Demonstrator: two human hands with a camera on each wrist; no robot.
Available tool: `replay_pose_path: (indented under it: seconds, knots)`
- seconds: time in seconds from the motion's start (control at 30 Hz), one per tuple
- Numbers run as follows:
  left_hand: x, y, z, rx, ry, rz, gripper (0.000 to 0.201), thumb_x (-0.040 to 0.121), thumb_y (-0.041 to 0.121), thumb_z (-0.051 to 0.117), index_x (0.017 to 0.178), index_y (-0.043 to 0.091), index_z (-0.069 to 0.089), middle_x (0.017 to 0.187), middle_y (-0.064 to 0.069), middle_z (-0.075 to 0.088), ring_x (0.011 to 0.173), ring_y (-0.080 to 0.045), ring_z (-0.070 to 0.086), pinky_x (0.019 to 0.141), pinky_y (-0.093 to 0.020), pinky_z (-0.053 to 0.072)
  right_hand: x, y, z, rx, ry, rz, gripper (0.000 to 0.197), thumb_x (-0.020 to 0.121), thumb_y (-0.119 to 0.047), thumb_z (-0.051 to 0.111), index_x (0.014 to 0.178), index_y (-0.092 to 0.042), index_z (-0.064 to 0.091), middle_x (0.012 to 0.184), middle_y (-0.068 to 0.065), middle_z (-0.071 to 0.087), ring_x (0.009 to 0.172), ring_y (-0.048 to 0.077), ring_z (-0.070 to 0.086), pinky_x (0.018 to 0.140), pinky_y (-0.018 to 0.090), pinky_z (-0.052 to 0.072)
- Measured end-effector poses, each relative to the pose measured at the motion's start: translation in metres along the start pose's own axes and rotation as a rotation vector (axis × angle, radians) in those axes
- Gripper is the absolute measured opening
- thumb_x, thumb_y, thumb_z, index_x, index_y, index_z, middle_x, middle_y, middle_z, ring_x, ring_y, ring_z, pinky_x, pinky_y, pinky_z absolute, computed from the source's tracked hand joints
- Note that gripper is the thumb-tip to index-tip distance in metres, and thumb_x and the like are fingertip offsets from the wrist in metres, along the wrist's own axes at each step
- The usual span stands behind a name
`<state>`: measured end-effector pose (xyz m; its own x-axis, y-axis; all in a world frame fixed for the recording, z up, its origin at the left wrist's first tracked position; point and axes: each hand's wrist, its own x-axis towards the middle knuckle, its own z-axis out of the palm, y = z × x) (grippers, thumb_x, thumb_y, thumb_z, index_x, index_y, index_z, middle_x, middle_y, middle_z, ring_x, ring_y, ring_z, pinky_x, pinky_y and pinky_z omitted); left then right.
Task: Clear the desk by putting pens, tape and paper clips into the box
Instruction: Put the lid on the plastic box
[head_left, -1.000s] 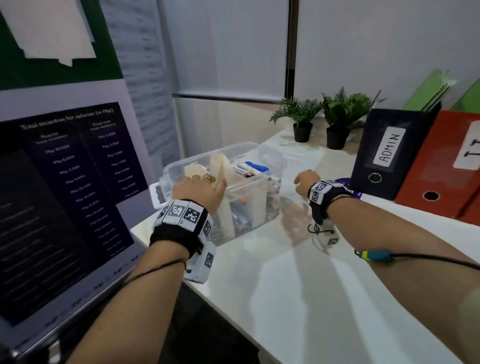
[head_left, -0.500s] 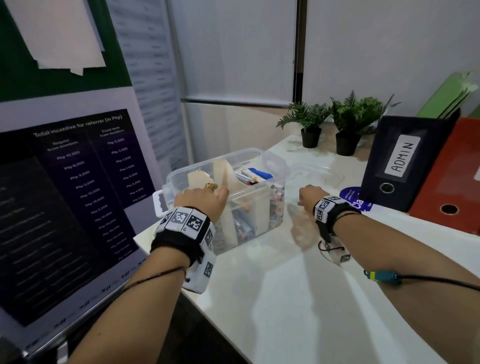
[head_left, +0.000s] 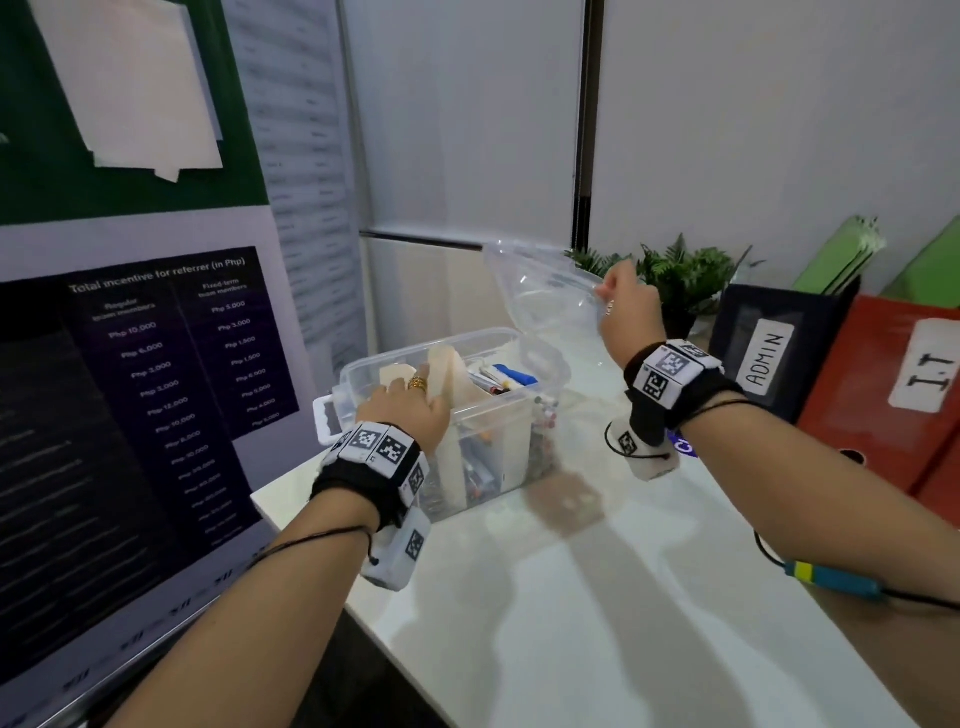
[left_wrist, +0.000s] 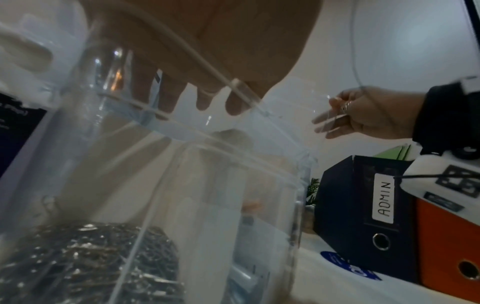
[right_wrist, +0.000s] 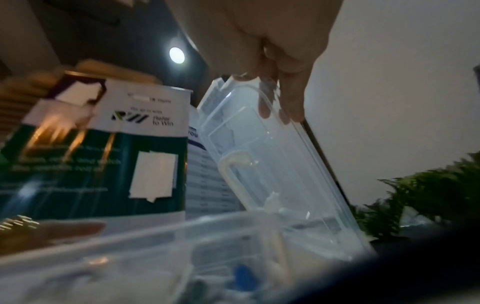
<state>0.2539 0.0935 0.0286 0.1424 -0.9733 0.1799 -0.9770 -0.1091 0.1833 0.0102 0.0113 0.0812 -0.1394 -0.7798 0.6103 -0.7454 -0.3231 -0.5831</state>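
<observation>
The desk (head_left: 597, 597) is white and bare across its near half, which suggests the clearing is largely done. On it, toward the left edge, stands the box (head_left: 498, 457) — clear plastic, open-topped, already loaded. A dense heap of paper clips (left_wrist: 85, 261) fills the near-left corner; pens (head_left: 506, 375) lie across the far side, one with a blue cap; pale card dividers stand upright among them. No tape roll can be made out from here. Along the right stand two binders (head_left: 769, 358), one marked ADMIN, with small plants (head_left: 685, 273) behind, all well apart from the box. The lid (head_left: 545, 301) is raised above the box's far right corner, tilted steeply, its handle side toward the box; whether it touches the rim cannot be told. The right hand (head_left: 631, 306) holds it by the upper edge, fingers curled over the rim and thumb pinching beneath — a grip at one end that lets the lid swing down over the opening. The left hand (head_left: 410, 410) rests on the near rim, palm down, fingers relaxed and hanging just inside the wall, gripping nothing; it appears placed to steady the box against the push of closing. Judgement: the step in hand is fitting the lid, and the upright dividers may foul it.
</observation>
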Motion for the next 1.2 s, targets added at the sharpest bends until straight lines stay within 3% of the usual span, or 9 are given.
replay_pose_path:
  seconds: [0.17, 0.27, 0.43, 0.6, 0.77, 0.83, 0.93, 1.07, 1.2]
  knots:
    - [0.012, 0.009, -0.001, -0.195, 0.046, -0.047, 0.071, 0.092, 0.037, 0.038, 0.151, 0.021, 0.001, 0.154, -0.016, 0.019, 0.139, -0.036, 0.023, 0.114, -0.047, 0.023, -0.018, -0.039, -0.011, 0.276, 0.118, -0.024, 0.018, 0.091, 0.01, 0.039, 0.094, -0.007, 0.043, 0.093, 0.002, 0.051, 0.087, 0.008, 0.049, 0.059, -0.001, 0.037]
    - [0.015, 0.007, -0.013, -0.438, 0.138, -0.155, 0.077, 0.094, 0.032, 0.047, 0.151, 0.02, -0.003, 0.156, -0.021, 0.004, 0.143, -0.038, 0.011, 0.115, -0.046, 0.013, -0.023, -0.05, -0.016, 0.399, 0.139, 0.009, 0.023, 0.091, 0.012, 0.036, 0.091, -0.011, 0.038, 0.091, 0.0, 0.05, 0.076, 0.003, 0.048, 0.052, -0.005, 0.035]
    - [0.023, -0.004, -0.033, -0.573, 0.257, -0.19, 0.073, 0.095, 0.039, 0.045, 0.151, 0.026, 0.0, 0.156, -0.021, 0.003, 0.142, -0.042, 0.01, 0.114, -0.052, 0.015, -0.018, -0.06, -0.019, 0.605, 0.2, 0.119, 0.036, 0.082, 0.018, 0.033, 0.082, -0.018, 0.038, 0.079, -0.012, 0.045, 0.072, 0.002, 0.05, 0.065, 0.019, 0.048]
    - [0.033, -0.013, -0.047, -0.744, 0.311, -0.261, 0.072, 0.096, 0.044, 0.04, 0.15, 0.027, -0.006, 0.156, -0.02, 0.003, 0.142, -0.042, 0.015, 0.115, -0.055, 0.015, -0.019, -0.06, -0.011, 0.941, -0.026, 0.441, 0.015, 0.1, -0.005, 0.03, 0.104, -0.008, 0.044, 0.082, 0.002, 0.057, 0.067, 0.012, 0.061, 0.062, 0.03, 0.055]
    - [0.034, -0.031, -0.043, -0.811, 0.216, -0.289, 0.071, 0.098, 0.041, 0.036, 0.15, 0.017, -0.005, 0.15, -0.02, 0.028, 0.132, -0.038, 0.038, 0.11, -0.051, 0.031, -0.029, -0.041, 0.001, 1.047, -0.276, 0.674, 0.039, 0.1, -0.001, 0.021, 0.136, 0.012, 0.026, 0.116, 0.026, 0.059, 0.106, 0.04, 0.061, 0.067, 0.036, 0.057]
    - [0.034, -0.032, -0.042, -0.736, 0.221, -0.287, 0.06, 0.097, 0.028, 0.042, 0.147, 0.007, 0.015, 0.131, -0.023, 0.05, 0.116, -0.038, 0.053, 0.097, -0.044, 0.045, -0.026, -0.035, 0.004, 1.011, -0.324, 0.703, 0.039, 0.102, -0.006, 0.02, 0.137, 0.009, 0.026, 0.112, 0.026, 0.06, 0.101, 0.04, 0.062, 0.055, 0.03, 0.056]
    - [0.035, -0.031, -0.044, -0.554, 0.194, -0.334, 0.04, 0.094, 0.017, 0.045, 0.128, -0.003, 0.041, 0.125, -0.024, 0.053, 0.113, -0.038, 0.053, 0.087, -0.037, 0.043, -0.017, -0.022, 0.009, 0.663, -0.343, 0.674, 0.031, 0.099, -0.019, 0.03, 0.122, -0.003, 0.044, 0.082, 0.017, 0.059, 0.069, 0.03, 0.059, 0.051, 0.03, 0.05]
    - [0.031, -0.031, -0.039, -0.304, 0.077, -0.319, 0.036, 0.094, 0.017, 0.042, 0.118, -0.007, 0.053, 0.122, -0.022, 0.057, 0.111, -0.036, 0.055, 0.083, -0.034, 0.043, -0.011, 0.005, 0.019, -0.093, -0.488, 0.407, 0.055, 0.098, -0.04, 0.038, 0.124, 0.007, 0.05, 0.123, 0.023, 0.054, 0.111, 0.039, 0.054, 0.09, 0.039, 0.048]
    - [0.031, -0.037, -0.026, -0.237, 0.052, -0.335, 0.035, 0.09, 0.021, 0.042, 0.114, -0.001, 0.054, 0.121, -0.022, 0.056, 0.107, -0.038, 0.054, 0.083, -0.035, 0.042, -0.009, 0.018, 0.038, -0.103, -0.539, 0.422, 0.046, 0.093, -0.045, 0.046, 0.082, -0.001, 0.053, 0.099, 0.019, 0.048, 0.09, 0.03, 0.049, 0.076, 0.033, 0.039]
